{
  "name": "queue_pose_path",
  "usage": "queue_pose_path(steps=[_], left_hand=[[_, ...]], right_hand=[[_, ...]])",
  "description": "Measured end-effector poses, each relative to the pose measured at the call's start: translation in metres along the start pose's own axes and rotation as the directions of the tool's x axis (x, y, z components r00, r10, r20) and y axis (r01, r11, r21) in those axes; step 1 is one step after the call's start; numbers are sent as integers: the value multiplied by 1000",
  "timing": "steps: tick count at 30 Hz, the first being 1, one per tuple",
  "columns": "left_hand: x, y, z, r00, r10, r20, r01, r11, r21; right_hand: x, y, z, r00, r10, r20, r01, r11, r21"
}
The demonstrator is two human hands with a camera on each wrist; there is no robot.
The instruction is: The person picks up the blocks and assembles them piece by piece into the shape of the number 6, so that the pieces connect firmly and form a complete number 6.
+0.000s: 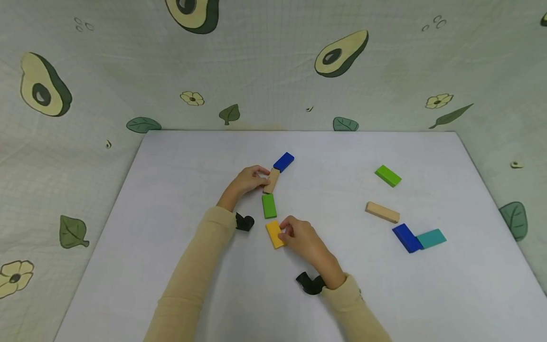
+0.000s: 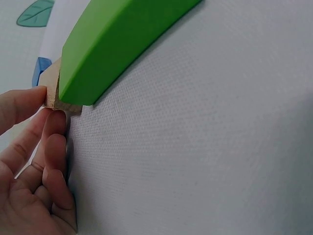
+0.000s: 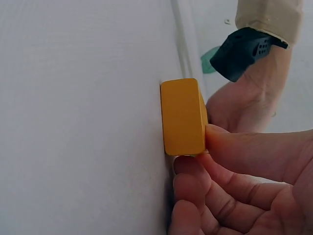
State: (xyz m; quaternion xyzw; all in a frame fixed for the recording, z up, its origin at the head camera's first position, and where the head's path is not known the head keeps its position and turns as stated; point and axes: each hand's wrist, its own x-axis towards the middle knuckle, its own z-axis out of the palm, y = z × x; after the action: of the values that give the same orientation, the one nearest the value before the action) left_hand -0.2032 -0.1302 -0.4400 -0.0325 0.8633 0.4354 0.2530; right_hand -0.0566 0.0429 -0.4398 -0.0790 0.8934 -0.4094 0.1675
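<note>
A row of blocks runs down the middle of the white table: a blue block (image 1: pixel 284 162) at the far end, then a plain wooden block (image 1: pixel 271 181), a green block (image 1: pixel 269 206) and a yellow block (image 1: pixel 275 234). My left hand (image 1: pixel 249 179) holds the wooden block between thumb and fingers at its left side. In the left wrist view the green block (image 2: pixel 112 49) partly hides the wooden block (image 2: pixel 51 84). With thumb and fingers, my right hand (image 1: pixel 302 238) grips the yellow block from its right side; its end face (image 3: pixel 183 117) shows in the right wrist view.
On the right of the white table (image 1: pixel 128 266) lie another green block (image 1: pixel 388 175), a wooden block (image 1: pixel 382 212), a blue block (image 1: pixel 407 238) and a teal block (image 1: pixel 431 239). The blue and teal ones touch. An avocado-patterned cloth (image 1: pixel 273 61) hangs behind.
</note>
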Motion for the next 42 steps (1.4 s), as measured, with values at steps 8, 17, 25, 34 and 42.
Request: queue_pose_path(steps=[8,17,25,34,42], left_hand=[[1,-1,0,1000,11,-2,-11,1000,-17],[2,-1,0,1000,8,2,-8,999,-50],[1,-1,0,1000,9,-2,-9,999,-48],[0,0,-1,1000,5,1,-5,999,-47],[2,-1,1,1000,5,-7,-6,999,-34]], right_hand=[[2,0,3,1000,-3,-9,3,999,34],[4,0,1,1000,13,29,-14,998,55],[4,1,1,999,-1,35,-1,998,65],[6,1,2,999,-13,33,11,998,56],[8,3,2,999,-29,26,28,999,31]])
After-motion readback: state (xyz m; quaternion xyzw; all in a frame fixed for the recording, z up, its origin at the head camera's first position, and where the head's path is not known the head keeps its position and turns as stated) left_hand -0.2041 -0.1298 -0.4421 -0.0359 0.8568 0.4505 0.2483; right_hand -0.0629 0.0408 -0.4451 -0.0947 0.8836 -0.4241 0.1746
